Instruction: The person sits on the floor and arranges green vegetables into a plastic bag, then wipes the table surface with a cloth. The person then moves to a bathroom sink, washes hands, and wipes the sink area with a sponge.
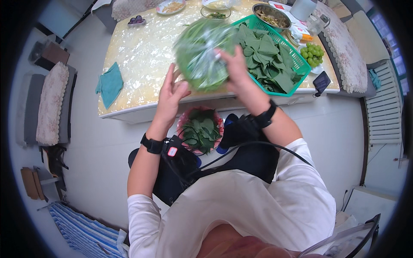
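Observation:
A clear plastic bag of green leafy vegetables (205, 56), blurred by motion, is above the near part of the table. My right hand (235, 66) grips its right side, with the thumb on the plastic. Beside its lower left edge is my left hand (172, 93), fingers apart and palm turned towards the bag; I see no grip there. Just right of the bag stands a green plastic basket (298, 75) holding large green leaves (266, 54). Below the table edge, between my legs, a red patterned basin (180, 124) contains more leaves (205, 129).
On the table (138, 77) are a teal cloth (111, 84), purple fruit (136, 20), a plate of food (170, 6), a glass bowl (215, 12), a metal bowl (271, 16), green grapes (312, 54) and a phone (321, 82). A dark cable (251, 143) crosses my lap.

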Demonstrator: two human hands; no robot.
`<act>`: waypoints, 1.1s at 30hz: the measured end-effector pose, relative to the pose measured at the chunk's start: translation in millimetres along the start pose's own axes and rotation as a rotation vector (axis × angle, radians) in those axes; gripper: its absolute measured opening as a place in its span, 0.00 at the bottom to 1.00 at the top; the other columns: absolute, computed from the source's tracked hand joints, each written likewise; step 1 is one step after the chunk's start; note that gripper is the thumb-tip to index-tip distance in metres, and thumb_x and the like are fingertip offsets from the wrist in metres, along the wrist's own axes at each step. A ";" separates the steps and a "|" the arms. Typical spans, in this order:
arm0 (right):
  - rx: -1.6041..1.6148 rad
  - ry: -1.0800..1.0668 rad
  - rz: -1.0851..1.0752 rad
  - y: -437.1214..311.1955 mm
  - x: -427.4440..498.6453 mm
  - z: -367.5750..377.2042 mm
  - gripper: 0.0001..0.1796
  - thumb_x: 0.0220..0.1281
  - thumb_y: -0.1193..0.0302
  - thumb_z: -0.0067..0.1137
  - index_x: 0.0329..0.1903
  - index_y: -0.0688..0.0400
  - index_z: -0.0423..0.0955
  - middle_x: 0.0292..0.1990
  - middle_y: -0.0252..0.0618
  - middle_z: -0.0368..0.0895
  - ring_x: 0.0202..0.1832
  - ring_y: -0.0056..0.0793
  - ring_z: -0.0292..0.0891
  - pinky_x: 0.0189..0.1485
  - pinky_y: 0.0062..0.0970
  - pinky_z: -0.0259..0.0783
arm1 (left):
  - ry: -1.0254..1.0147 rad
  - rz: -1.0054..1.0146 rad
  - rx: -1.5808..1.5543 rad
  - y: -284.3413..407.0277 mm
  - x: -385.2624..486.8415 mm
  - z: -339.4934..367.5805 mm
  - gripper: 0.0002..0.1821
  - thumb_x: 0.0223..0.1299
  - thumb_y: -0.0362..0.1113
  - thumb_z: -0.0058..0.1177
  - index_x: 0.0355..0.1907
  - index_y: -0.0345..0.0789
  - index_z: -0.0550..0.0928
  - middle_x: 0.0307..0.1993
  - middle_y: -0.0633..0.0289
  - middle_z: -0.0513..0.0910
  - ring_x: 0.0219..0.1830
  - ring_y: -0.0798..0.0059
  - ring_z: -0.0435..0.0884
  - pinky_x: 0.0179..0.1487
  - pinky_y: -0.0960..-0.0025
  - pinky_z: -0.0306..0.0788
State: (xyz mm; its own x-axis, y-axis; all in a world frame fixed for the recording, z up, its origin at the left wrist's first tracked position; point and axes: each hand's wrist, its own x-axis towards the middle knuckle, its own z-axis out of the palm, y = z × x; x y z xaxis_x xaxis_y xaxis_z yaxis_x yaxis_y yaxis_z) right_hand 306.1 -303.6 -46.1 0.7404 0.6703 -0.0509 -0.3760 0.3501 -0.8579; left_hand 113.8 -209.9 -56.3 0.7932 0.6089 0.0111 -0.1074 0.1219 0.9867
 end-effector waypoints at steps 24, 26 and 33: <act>-0.597 -0.272 -0.291 27.3 -3.3 -26.0 0.29 0.62 0.75 0.58 0.65 0.60 0.61 0.64 0.43 0.67 0.66 0.36 0.65 0.67 0.36 0.61 | 0.681 0.003 1.381 -42.8 42.3 -335.6 0.40 0.54 0.51 0.60 0.70 0.43 0.67 0.68 0.39 0.64 0.70 0.41 0.59 0.73 0.48 0.52; -0.634 -0.298 -0.158 55.9 1.6 -5.9 0.30 0.62 0.73 0.60 0.65 0.59 0.61 0.65 0.44 0.67 0.66 0.37 0.66 0.66 0.38 0.63 | 0.648 0.034 1.534 -46.7 50.7 -349.7 0.39 0.54 0.52 0.60 0.71 0.48 0.67 0.70 0.41 0.61 0.71 0.38 0.55 0.73 0.47 0.51; -0.634 -0.437 -0.123 100.9 24.4 31.8 0.30 0.61 0.73 0.60 0.65 0.61 0.60 0.64 0.45 0.67 0.65 0.37 0.67 0.64 0.37 0.66 | 0.532 -0.348 1.577 -51.7 89.9 -354.0 0.42 0.59 0.70 0.46 0.74 0.56 0.62 0.77 0.49 0.50 0.76 0.37 0.43 0.75 0.45 0.44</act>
State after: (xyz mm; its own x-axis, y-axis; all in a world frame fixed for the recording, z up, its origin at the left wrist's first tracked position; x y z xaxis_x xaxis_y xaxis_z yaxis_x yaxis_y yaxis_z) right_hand 268.5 -231.1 -117.7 0.4201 0.8939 0.1563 0.1823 0.0856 -0.9795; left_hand -21.6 116.1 -163.7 0.3401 0.9392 0.0475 0.9308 -0.3434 0.1253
